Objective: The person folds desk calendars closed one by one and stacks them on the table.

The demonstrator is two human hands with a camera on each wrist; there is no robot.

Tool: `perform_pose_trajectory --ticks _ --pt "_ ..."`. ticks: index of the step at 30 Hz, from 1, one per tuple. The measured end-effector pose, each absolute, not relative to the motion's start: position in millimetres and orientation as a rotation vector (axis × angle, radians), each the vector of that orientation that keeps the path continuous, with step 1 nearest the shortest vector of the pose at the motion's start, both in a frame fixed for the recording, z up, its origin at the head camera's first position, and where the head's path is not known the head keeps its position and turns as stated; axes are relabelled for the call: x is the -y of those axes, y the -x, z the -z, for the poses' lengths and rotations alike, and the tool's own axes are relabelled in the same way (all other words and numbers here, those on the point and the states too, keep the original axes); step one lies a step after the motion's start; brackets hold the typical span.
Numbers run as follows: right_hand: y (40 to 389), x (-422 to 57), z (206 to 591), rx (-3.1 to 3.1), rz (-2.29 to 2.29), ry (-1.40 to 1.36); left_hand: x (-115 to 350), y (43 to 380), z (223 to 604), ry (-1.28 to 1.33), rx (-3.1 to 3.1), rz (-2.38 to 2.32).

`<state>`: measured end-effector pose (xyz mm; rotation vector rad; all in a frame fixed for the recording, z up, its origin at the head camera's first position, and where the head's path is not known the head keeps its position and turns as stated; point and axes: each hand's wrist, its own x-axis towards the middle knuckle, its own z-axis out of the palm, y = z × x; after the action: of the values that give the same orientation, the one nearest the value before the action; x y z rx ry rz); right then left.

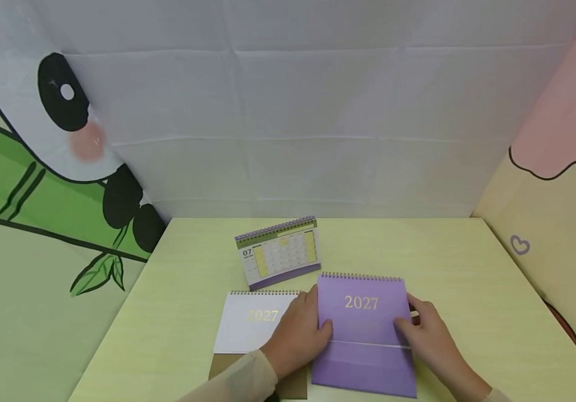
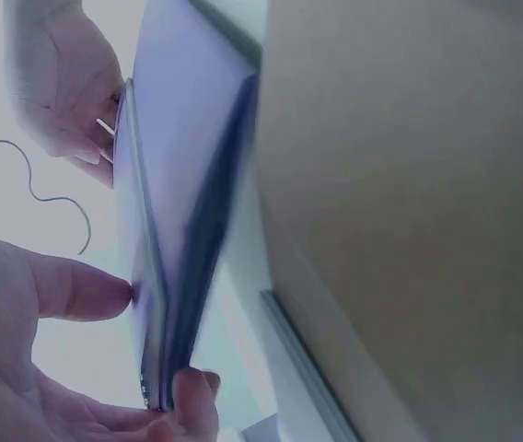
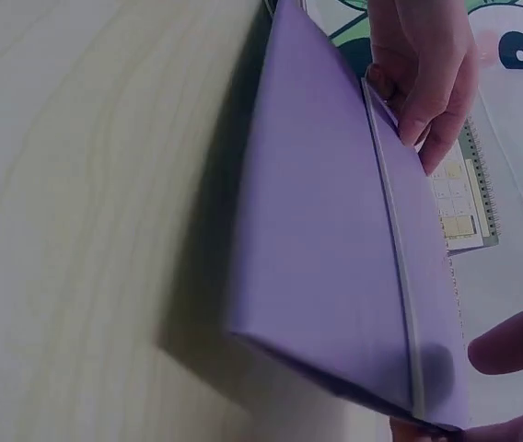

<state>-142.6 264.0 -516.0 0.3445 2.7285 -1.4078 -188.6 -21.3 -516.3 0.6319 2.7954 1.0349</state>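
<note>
Head: purple calendar (image 1: 365, 329) between hands (image 1: 299, 333) (image 1: 427, 330)

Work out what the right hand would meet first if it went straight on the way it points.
Most likely the purple calendar: the right hand is at its right edge, pointing forward and left, though depth is hard to judge.

Head view: high, farther back, facing forward-down. Wrist views: close, facing each other across shared purple calendar (image 1: 360, 321).
</note>
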Motion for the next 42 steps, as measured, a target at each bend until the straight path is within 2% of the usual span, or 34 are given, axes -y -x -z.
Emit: perform_pose_trajectory --ticks 8,15,19,25,35,42 --pt "142.8 -271.5 506.9 -2.715 1.507 -0.475 13.1 187.5 511.1 -0.63 -2.716 -1.254" --pt "147.4 -283.1 516.3 -2.444 2.083 -0.53 11.0 188.4 512.9 -0.587 -2.547 -1.6" --pt "147.4 -287.1 529.2 -2.221 2.442 -0.361 13.8 187.7 514.1 -0.508 -2.34 -1.843" --pt "148.0 -290.7 538.1 -1.955 2.692 -0.06 20.2 187.8 513.5 -0.43 -2.032 -2.071" --pt "144.9 -296.1 537.2 -1.667 2.835 0.332 27.3 191.9 504.6 -0.435 -1.957 -2.098" --pt "145.2 -295.4 539.7 -1.61 2.832 0.502 33.0 194.0 502.9 -0.439 -1.961 -2.081"
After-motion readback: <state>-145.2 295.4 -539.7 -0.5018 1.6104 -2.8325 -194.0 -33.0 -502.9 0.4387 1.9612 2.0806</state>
